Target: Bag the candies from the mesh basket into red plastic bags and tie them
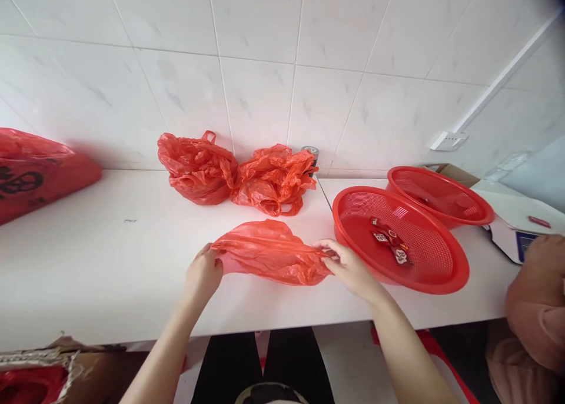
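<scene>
A thin red plastic bag (269, 254) is stretched sideways above the front part of the white table (132, 262). My left hand (203, 275) is closed on its left end, thumb pressed against the fingers. At the other end, my right hand (346, 264) pinches the bag between thumb and fingers. Behind it lie two crumpled heaps of red plastic bags, a left heap (198, 171) and a right heap (278, 180). Just right of my right hand stands a red plastic basket (445, 262) with several small red printed packets (391, 239) in it.
A second red basket (483, 215) stands behind the first, beside a white scale (507, 233). Another person's arm (536, 310) rests at the right edge. A can (311, 152) stands by the wall. A large red bag (39, 174) lies far left, above an open cardboard box (88, 374).
</scene>
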`<move>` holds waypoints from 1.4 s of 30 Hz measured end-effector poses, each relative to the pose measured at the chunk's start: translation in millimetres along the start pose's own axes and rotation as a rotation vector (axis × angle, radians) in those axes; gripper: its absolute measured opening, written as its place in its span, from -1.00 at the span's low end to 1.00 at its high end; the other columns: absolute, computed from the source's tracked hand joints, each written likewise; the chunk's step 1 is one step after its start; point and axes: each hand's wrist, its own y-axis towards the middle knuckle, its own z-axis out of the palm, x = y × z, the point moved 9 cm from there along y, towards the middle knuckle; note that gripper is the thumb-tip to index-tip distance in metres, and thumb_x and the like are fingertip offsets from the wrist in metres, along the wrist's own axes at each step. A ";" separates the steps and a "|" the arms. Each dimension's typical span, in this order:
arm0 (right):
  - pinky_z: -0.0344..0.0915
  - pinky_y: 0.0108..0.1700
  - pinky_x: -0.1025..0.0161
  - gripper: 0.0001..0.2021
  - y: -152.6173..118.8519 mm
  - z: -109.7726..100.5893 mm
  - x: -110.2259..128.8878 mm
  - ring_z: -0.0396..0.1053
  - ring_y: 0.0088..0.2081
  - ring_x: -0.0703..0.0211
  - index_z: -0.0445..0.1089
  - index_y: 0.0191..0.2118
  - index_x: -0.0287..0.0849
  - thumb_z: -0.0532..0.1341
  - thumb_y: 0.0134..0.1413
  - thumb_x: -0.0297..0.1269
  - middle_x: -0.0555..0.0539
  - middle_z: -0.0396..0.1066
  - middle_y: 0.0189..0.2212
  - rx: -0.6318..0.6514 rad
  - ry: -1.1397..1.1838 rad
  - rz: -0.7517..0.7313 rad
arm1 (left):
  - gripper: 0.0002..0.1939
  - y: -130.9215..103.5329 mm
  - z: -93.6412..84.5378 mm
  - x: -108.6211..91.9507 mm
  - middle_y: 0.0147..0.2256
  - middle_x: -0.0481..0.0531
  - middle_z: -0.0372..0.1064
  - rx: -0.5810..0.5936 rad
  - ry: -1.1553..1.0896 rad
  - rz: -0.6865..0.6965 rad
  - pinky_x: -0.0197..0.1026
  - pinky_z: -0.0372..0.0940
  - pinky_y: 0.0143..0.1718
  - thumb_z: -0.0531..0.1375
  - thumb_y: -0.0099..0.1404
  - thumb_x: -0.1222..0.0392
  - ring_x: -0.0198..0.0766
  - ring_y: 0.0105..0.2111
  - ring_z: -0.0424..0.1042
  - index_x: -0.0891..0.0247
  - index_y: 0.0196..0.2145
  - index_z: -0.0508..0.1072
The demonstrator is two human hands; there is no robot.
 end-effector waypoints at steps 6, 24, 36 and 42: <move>0.23 0.08 0.08 -0.68 -22.7 6.7 89.5 0.32 0.00 0.12 0.35 -0.04 -0.02 0.06 0.12 -0.46 -0.06 0.39 -0.07 -0.317 -0.237 -0.435 | -0.54 -33.9 -13.0 -34.1 -0.37 -0.02 0.44 0.208 -0.421 -0.047 -0.24 0.27 -0.40 0.02 0.11 0.27 -0.24 -0.46 0.38 0.19 -0.06 0.50; 0.21 0.11 0.10 -0.49 10.1 78.0 -26.1 0.27 0.10 0.03 0.34 0.13 0.05 0.20 -0.01 -0.34 -0.06 0.32 0.10 0.500 -0.584 -0.163 | -0.72 -40.7 19.1 -9.4 0.05 0.15 0.28 0.338 -0.545 0.033 -0.01 0.31 -0.02 0.22 0.16 0.03 -0.01 0.00 0.34 0.13 -0.20 0.59; 0.10 0.18 -0.09 -0.30 1.1 106.3 -41.1 -0.05 0.28 -0.23 0.29 0.15 0.12 0.37 -0.22 -0.33 -0.09 -0.05 0.32 0.574 -0.691 -0.128 | -0.62 -16.4 35.3 -56.2 0.33 0.08 -0.08 -0.015 0.228 0.258 0.41 -0.09 0.16 0.06 0.19 0.43 0.23 0.29 -0.13 0.10 -0.18 0.56; 0.26 0.04 0.00 -0.34 4.7 75.2 -42.4 0.17 0.20 -0.14 0.31 0.13 0.15 0.18 -0.11 -0.58 -0.08 0.10 0.27 0.556 -0.733 -0.042 | -0.52 12.6 34.1 -18.3 0.31 0.11 -0.05 0.139 0.258 0.167 0.07 0.33 -0.07 -0.05 0.12 0.51 0.13 0.18 0.15 0.22 -0.17 0.55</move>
